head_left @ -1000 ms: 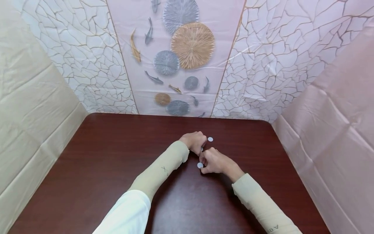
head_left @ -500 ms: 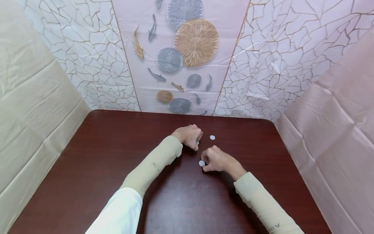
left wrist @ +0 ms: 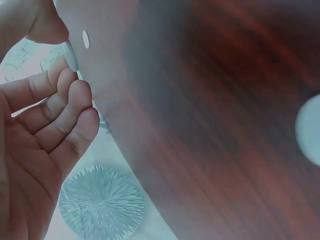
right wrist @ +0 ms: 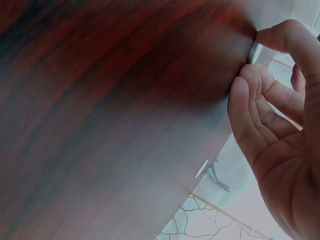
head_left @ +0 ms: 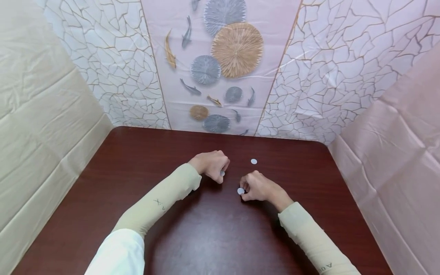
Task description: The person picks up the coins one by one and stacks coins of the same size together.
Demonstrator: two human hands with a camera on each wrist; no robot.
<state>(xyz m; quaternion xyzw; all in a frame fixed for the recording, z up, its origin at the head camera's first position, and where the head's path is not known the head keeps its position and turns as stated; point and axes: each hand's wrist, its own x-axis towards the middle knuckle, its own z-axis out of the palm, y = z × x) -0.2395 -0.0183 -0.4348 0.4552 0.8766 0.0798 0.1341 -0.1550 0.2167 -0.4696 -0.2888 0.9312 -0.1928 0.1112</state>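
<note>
My left hand (head_left: 210, 165) is over the back middle of the table, its thumb and forefinger pinching a small white disc (head_left: 222, 173). In the left wrist view that disc (left wrist: 71, 56) sits edge-on between thumb and fingertips; the other fingers lie bent side by side. To the right, my right hand (head_left: 262, 188) is low at the tabletop and pinches a second white disc (head_left: 240, 191). The right wrist view shows this disc (right wrist: 255, 51) between thumb and forefinger. A third white disc (head_left: 253, 161) lies flat behind the right hand, touched by neither hand.
The dark red-brown table (head_left: 192, 236) ends at a patterned cloth wall (head_left: 213, 68) at the back. Plain cloth walls stand at the left (head_left: 51, 126) and right (head_left: 388, 152). A white rounded shape (left wrist: 310, 130), cut off at the left wrist view's edge, is unclear.
My left hand has moved left, away from the right hand, carrying its disc. The right hand stays nearly in place with its disc. The view has shifted slightly.
</note>
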